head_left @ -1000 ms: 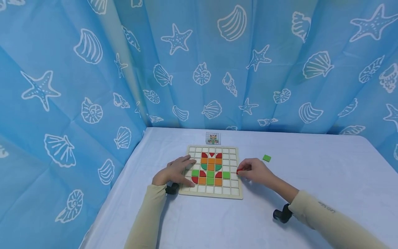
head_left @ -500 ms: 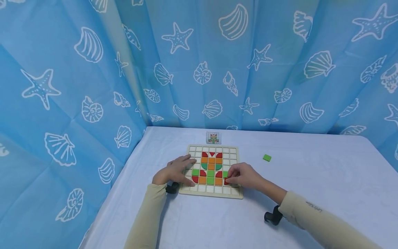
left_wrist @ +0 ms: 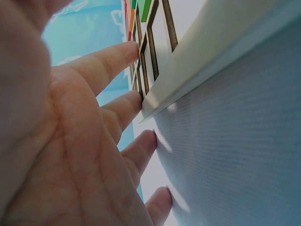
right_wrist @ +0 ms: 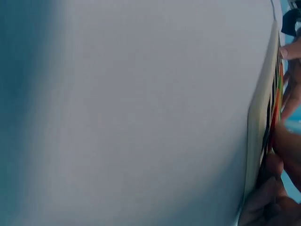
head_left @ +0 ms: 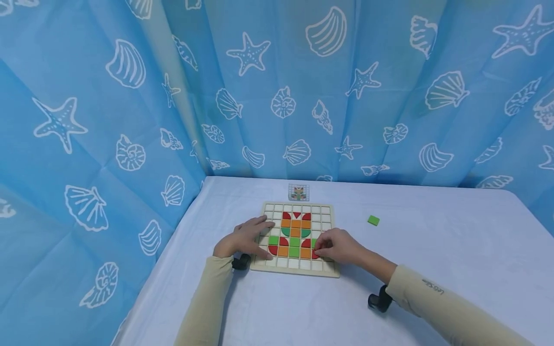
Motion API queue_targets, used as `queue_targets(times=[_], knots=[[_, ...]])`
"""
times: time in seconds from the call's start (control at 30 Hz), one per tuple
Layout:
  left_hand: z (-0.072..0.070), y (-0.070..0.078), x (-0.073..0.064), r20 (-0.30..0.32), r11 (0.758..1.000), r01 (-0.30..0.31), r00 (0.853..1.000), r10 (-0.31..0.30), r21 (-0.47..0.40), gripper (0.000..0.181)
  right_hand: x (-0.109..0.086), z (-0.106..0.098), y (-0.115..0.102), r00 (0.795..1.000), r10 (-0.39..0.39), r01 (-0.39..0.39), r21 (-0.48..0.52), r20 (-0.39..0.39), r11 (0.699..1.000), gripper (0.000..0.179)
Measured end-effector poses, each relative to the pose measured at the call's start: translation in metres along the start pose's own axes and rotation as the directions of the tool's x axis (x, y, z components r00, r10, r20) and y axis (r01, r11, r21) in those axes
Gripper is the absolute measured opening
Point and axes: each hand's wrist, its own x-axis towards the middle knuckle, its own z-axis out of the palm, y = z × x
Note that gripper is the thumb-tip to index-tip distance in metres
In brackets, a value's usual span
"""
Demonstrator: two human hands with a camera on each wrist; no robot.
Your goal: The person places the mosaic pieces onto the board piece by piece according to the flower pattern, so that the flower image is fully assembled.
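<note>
A square wooden grid board (head_left: 295,272) lies on the white table, bearing red, orange, green and white tiles in a flower-like pattern. My left hand (head_left: 244,239) rests over its left edge with fingers spread. In the left wrist view, two fingertips of that left hand (left_wrist: 80,132) meet the board's border while others reach past it. At the lower right of the pattern, my right hand (head_left: 339,246) pinches a red tile (head_left: 315,253) at its square, below a green tile. The fingers partly cover that red tile. The right wrist view catches the right hand (right_wrist: 287,146) at the board's rim (right_wrist: 256,122).
A loose green square tile (head_left: 373,220) lies on the table right of the board. Behind the board sits a small transparent card (head_left: 298,192) with a matching coloured pattern. A blue curtain (head_left: 277,120) with white shells surrounds the white tabletop (head_left: 454,230).
My right hand has carried the red tile from beyond the board's right edge leftward onto a lower-right square, then stayed there. The left hand has kept its place.
</note>
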Motion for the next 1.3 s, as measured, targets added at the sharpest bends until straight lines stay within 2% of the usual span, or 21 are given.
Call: queue_targets(times=[0.13,0.3,0.6,0.83,1.03,1.13,1.3], knots=[[0.001,0.003,0.0,0.007,1.0,-0.004,1.0,0.004,0.002,0.095,-0.003,-0.004,0.003,0.998,-0.043,0.042,0.022,0.05,0.999,0.009],[-0.003,0.006,-0.006,-0.009,1.0,0.0,1.0,0.0,0.0,0.094,-0.002,-0.006,0.002,0.995,-0.081,0.081,0.0,0.051,0.997,0.009],[-0.007,0.008,-0.008,-0.026,1.0,-0.004,1.0,0.005,0.009,0.093,0.002,-0.008,-0.003,0.999,-0.046,0.047,-0.011,0.025,0.999,0.01],[-0.001,0.01,-0.008,-0.016,1.0,0.01,1.0,-0.01,-0.01,0.093,0.0,-0.017,0.007,0.999,-0.009,0.006,0.087,0.033,0.996,0.013],[0.0,0.011,-0.006,-0.034,1.0,0.009,0.999,-0.009,-0.005,0.093,0.0,-0.041,0.03,0.995,0.083,-0.075,0.145,-0.049,0.987,0.024],[-0.001,0.01,-0.005,-0.04,1.0,-0.004,0.999,0.003,-0.011,0.092,0.0,-0.053,0.043,0.984,0.135,-0.117,0.144,-0.116,0.983,0.028],[-0.001,0.01,-0.006,-0.036,1.0,0.008,0.999,-0.009,-0.016,0.092,-0.002,-0.069,0.064,0.964,0.166,-0.14,0.136,-0.209,0.981,0.035]])
